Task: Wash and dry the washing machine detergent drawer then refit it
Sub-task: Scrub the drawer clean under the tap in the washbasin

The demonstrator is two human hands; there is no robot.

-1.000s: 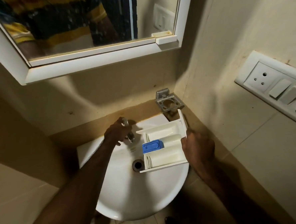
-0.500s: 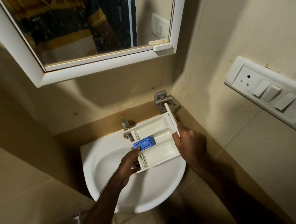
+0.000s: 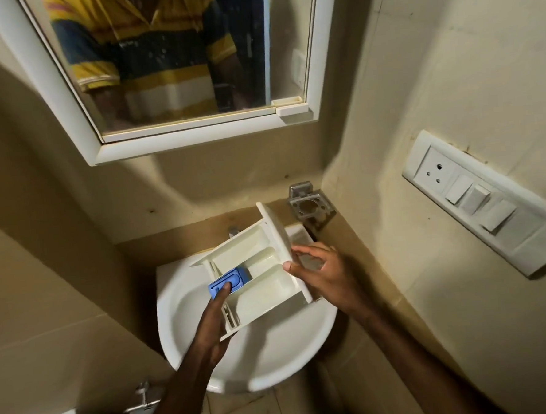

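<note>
Drawer point(image 3: 263, 271) held over the sink point(image 3: 262, 361), both hands on it.

Smooth white plastic, boxy, ribbed compartments, a glossy blue insert point(image 3: 230, 281) under the left hand's point(image 3: 213, 319) fingertip; the right hand point(image 3: 325, 272) pinches its curved front panel. The round ceramic sink's tap is mostly hidden behind the drawer; the right hand is motion-blurred.

The drawer point(image 3: 259, 271) sits over the sink point(image 3: 258, 351), its front panel toward the back right. The insert point(image 3: 230, 281) lies in the drawer's middle compartment, toward its left end. The tap point(image 3: 233, 231) stands behind the drawer. The holder point(image 3: 311, 209) is fixed behind the sink's right corner. The mirror point(image 3: 174, 84) hangs above; the switchboard point(image 3: 482, 203) is on the right wall.
</note>
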